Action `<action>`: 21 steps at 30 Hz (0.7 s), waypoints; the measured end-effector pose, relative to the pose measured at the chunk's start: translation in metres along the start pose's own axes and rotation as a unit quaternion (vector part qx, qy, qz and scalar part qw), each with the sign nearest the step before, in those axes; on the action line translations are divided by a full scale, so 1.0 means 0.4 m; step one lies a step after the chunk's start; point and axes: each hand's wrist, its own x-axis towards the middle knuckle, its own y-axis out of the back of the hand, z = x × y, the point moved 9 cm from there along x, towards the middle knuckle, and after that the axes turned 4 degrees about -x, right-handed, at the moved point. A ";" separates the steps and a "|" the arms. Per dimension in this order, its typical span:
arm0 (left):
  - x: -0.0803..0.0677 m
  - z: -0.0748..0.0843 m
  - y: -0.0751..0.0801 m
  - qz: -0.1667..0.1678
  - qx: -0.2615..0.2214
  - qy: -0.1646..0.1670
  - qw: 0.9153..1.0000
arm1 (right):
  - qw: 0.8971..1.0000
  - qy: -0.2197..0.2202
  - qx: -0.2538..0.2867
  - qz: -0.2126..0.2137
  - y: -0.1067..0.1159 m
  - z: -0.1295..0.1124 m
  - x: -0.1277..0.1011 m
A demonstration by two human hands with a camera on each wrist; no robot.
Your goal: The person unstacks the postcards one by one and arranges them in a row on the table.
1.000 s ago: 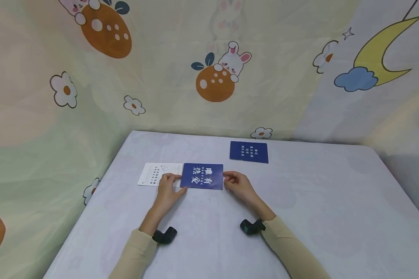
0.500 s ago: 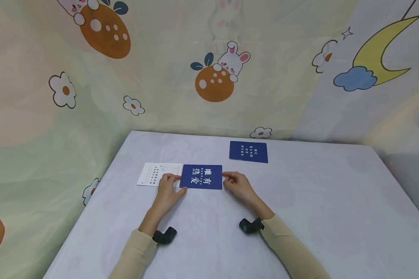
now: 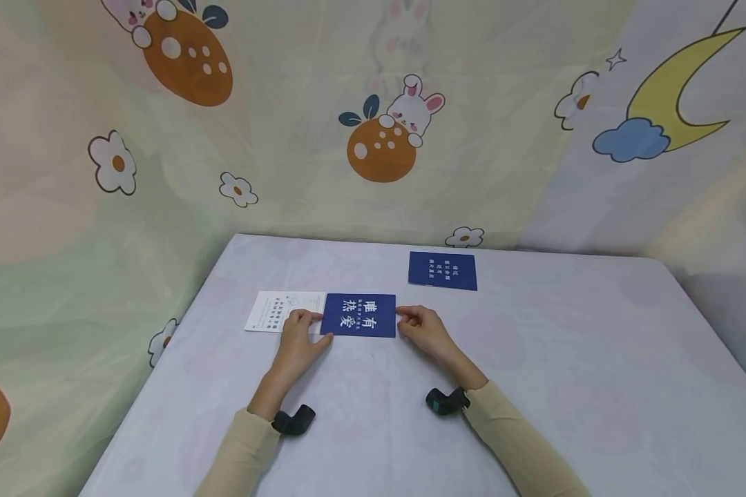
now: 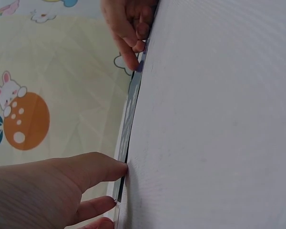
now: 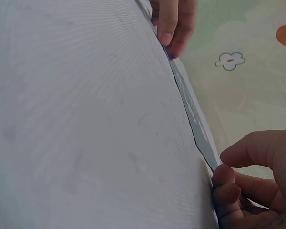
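A dark blue card (image 3: 358, 315) with large white characters lies flat on the pale table (image 3: 534, 386). My left hand (image 3: 313, 326) pinches its left edge, thumb at the near corner. My right hand (image 3: 408, 319) holds the right edge with curled fingers. In the left wrist view the thumb (image 4: 115, 167) meets the card's thin edge (image 4: 131, 107), with the right hand (image 4: 128, 33) at the far end. In the right wrist view curled fingers (image 5: 225, 183) sit at the card's corner (image 5: 193, 114), the left hand (image 5: 174, 24) beyond.
A white card (image 3: 275, 310) lies partly under the blue card's left side. A second blue card (image 3: 443, 270) lies further back on the right. Cartoon-print fabric (image 3: 373, 124) hangs close behind and to the left of the table. Black wrist cameras (image 3: 293, 419) sit low over the table.
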 end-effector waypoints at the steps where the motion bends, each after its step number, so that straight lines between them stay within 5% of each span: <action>1: 0.000 0.000 0.001 0.001 0.001 -0.001 1.000 | 1.000 -0.001 0.000 -0.001 0.000 0.000 0.001; 21: -0.004 0.013 0.010 0.025 -0.026 0.004 0.999 | 1.000 0.002 0.020 0.014 0.009 0.007 0.001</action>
